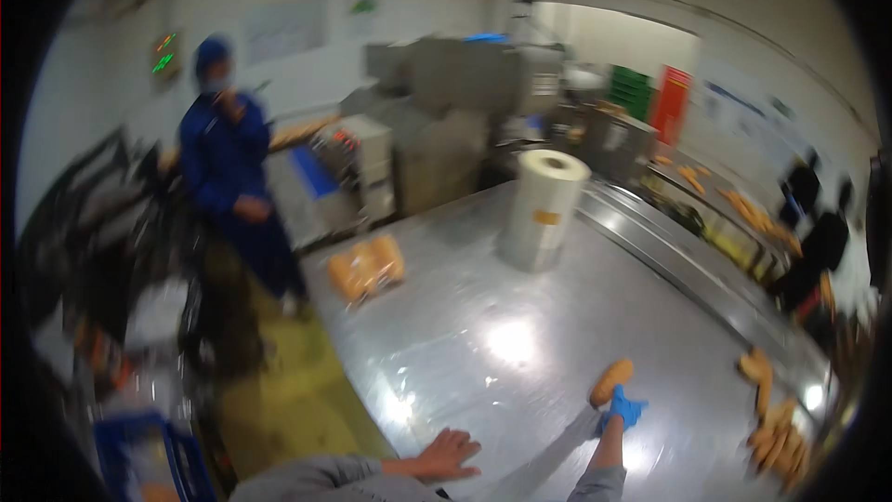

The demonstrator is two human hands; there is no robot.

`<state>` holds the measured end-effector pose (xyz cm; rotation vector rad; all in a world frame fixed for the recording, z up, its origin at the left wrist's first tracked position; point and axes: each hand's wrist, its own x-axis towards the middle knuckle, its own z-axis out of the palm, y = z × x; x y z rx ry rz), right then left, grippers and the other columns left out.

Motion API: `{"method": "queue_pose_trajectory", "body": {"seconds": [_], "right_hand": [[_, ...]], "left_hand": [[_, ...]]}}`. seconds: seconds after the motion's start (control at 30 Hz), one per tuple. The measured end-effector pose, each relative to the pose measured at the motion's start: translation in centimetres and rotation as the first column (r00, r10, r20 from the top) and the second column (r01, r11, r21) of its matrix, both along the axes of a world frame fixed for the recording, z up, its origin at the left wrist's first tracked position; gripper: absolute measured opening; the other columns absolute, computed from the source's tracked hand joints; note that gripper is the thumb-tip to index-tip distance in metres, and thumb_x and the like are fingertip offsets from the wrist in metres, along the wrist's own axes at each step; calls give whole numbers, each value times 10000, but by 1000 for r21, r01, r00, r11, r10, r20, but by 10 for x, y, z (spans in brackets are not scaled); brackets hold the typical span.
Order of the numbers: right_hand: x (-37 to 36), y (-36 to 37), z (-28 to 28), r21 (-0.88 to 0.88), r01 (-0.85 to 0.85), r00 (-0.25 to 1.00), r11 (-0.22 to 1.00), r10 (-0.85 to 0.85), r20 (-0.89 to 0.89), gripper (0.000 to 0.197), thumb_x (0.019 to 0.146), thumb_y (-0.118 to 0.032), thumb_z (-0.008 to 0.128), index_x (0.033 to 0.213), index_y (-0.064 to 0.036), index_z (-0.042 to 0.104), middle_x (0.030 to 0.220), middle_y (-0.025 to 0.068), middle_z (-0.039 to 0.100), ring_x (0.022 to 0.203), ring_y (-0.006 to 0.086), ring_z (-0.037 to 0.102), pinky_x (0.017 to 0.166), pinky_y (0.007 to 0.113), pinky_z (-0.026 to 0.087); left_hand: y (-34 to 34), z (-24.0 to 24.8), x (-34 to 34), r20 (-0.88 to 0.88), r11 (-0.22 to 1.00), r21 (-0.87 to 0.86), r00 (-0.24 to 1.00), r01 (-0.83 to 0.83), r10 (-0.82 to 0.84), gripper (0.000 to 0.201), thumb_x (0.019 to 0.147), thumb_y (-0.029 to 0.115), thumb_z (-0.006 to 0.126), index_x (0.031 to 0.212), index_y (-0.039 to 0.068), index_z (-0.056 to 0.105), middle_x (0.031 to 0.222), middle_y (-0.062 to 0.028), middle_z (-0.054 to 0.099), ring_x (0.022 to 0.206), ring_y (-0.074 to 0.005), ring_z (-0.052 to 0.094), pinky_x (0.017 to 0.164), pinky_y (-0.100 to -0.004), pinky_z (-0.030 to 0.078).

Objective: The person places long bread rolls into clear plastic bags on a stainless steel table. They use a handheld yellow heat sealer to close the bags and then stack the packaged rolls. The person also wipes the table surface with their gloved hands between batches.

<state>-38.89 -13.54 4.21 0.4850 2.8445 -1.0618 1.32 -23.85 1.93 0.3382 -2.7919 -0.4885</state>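
My right hand (627,407), in a blue glove, is over the steel table (446,335) and appears to grip the near end of a brown bread roll (611,382); motion blur softens the contact. Bare and with its fingers apart, my left hand (448,455) is at the table's near edge and holds nothing. To the right lies a heap of similar rolls (780,442), with another roll (754,367) just beyond it. A clear bag of rolls (366,268) rests near the table's left edge.
A large roll of clear film (548,209) stands upright at the table's far side. Along the right runs a metal rail (688,256). A person in blue (228,149) stands beyond the left edge, near machines (446,121). A blue crate (153,455) sits at lower left.
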Motion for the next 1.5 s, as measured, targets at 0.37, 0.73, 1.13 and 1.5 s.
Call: {"method": "queue_pose_trajectory", "body": {"seconds": [0.37,0.73,1.13,1.5], "right_hand": [[-1,-9,23,-92,-323,942,942,329,63,860,647,-349,693,1369,-115,288,1110,184,534,1001,324,572,806,447,483],[-82,215,6,-198,-654,719,730,681,136,634,643,-240,649,1179,13,425,1118,249,481,980,388,550,825,426,475],[-268,398,14,-213,-362,930,907,337,-146,805,733,-570,621,1228,33,426,1248,257,417,1102,386,477,932,443,403],[-387,479,1,496,102,964,862,38,-264,631,759,-398,577,1202,37,459,1134,216,519,1042,314,518,875,398,413]], "left_hand": [[30,-15,-45,55,975,-152,984,-160,170,390,763,391,635,981,75,568,1054,-221,428,1024,-361,350,878,-480,273],[72,-27,-103,107,816,-202,816,-541,568,225,862,213,505,961,12,524,1037,-196,418,963,-364,389,848,-459,309],[150,-25,-131,92,605,-346,616,-717,782,377,961,247,310,989,-92,473,936,-239,442,846,-377,430,793,-484,342],[131,-29,-153,-100,609,-82,615,-789,782,461,935,368,352,923,-80,461,909,-235,443,847,-368,422,801,-458,339]]}}
